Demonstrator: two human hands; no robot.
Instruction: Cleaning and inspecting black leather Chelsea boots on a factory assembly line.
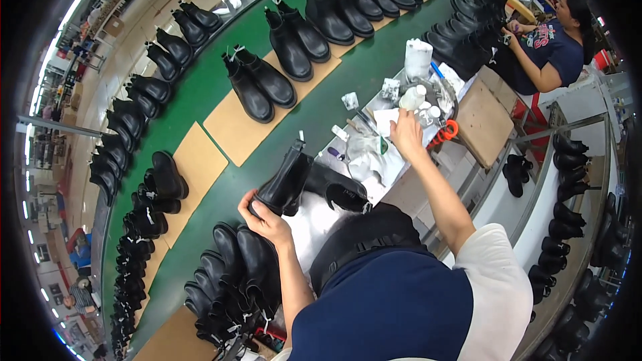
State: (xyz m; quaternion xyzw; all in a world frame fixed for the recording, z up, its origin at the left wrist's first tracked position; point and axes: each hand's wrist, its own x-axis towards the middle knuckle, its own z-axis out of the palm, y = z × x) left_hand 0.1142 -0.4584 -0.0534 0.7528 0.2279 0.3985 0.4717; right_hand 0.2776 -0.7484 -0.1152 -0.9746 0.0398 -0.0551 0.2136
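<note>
My left hand (pixel 270 222) is wrapped round the toe end of a black ankle boot (pixel 282 184) and holds it tilted over the bench edge, its shaft pointing up. Beside it a second black boot (pixel 338 190) lies on its side close to my lap. My right hand (pixel 406 135) reaches forward over the side work surface, its fingers closed at the edge of a flat white cloth or pad (pixel 385 122). A white bottle (pixel 412 97) stands just beyond those fingers. A crumpled pale cloth (pixel 366 159) lies between the two hands.
Pairs of black boots (pixel 257 83) stand along a green conveyor (pixel 261 140) on tan cardboard sheets (pixel 194 154). More boots (pixel 227 261) crowd my left side. A white container (pixel 418 60) and orange-handled scissors (pixel 447 132) are near my right hand. A co-worker (pixel 552 47) sits at far right.
</note>
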